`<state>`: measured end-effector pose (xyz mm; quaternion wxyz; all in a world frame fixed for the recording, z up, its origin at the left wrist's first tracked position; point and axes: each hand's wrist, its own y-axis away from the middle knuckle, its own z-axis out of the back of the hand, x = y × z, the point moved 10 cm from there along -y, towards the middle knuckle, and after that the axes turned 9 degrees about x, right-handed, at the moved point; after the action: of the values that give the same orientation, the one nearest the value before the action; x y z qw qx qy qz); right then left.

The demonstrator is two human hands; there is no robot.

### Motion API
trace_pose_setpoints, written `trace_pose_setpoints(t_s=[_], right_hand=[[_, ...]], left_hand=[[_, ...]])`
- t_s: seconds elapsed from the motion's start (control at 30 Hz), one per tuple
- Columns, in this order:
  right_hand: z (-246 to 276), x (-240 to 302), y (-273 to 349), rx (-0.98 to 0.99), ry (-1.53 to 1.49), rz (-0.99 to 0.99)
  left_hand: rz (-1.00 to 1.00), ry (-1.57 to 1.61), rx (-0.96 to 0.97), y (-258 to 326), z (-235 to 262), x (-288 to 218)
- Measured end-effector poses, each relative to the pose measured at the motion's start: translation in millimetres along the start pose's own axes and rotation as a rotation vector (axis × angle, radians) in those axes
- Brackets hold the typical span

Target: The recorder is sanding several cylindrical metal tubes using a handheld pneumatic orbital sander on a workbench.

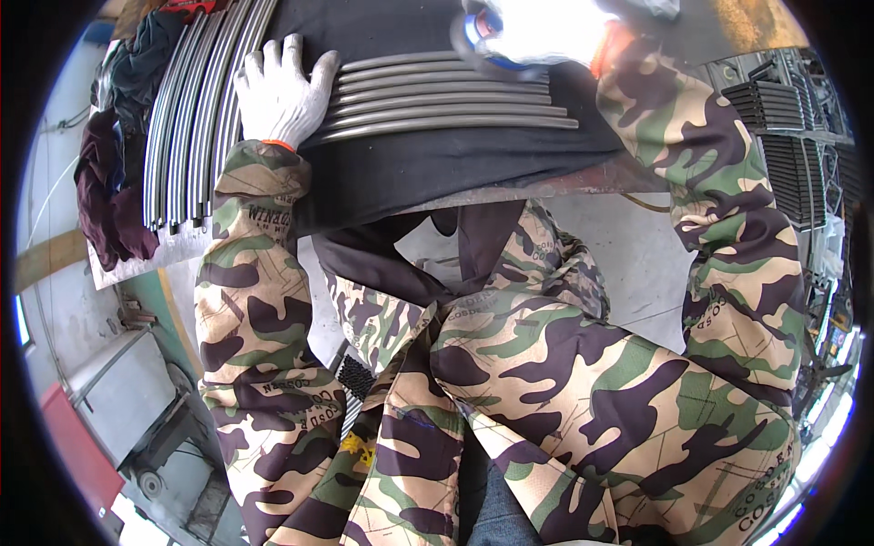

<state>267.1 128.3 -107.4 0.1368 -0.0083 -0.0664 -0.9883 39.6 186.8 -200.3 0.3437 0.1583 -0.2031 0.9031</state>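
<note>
My left hand (287, 91), in a white glove with an orange cuff edge, lies with its fingers spread. It rests at the left ends of a row of grey metal rods (446, 96), which lie side by side on a black cloth (391, 187). At the rods' right ends is my right hand (564, 32), also gloved in white, overexposed and smeared by motion. It grips a round blue-edged thing (487, 32) just over or against the rods; its exact kind is too blurred to tell.
More metal rods (196, 118) lie lengthwise at the left, next to dark crumpled cloths (114, 191). The table's front edge (546, 191) runs before my lap. Stacked dark bars (787, 155) stand on the right. A red panel (77, 446) is at the lower left.
</note>
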Motion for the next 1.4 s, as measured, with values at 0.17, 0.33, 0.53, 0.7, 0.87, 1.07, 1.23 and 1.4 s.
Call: trace_pose_setpoints(t_s=[0.17,0.33,0.53,0.7,0.87,1.07,1.23,1.4], right_hand=[[0,-2,8,-0.031,0.006,0.025],[-1,-5,12,-0.060,0.031,0.030],[-3,-13,15,-0.086,0.048,0.018],[-1,-4,7,-0.053,0.038,0.003],[2,18,-9,-0.025,-0.014,0.054],[4,17,-41,0.021,0.002,0.029],[3,29,-25,0.007,0.017,0.075],[7,21,-42,-0.016,0.004,0.036]], left_hand=[[-0.007,-0.063,-0.033,-8,-2,2],[0.012,-0.084,-0.005,-17,-7,4],[0.050,-0.055,0.031,-21,-12,7],[0.108,-0.011,0.058,-21,-28,16],[0.130,0.021,0.021,-24,-26,15],[0.101,-0.003,0.008,-24,-20,6],[0.189,0.045,-0.066,-22,-30,16],[0.163,0.043,0.034,-28,-35,15]])
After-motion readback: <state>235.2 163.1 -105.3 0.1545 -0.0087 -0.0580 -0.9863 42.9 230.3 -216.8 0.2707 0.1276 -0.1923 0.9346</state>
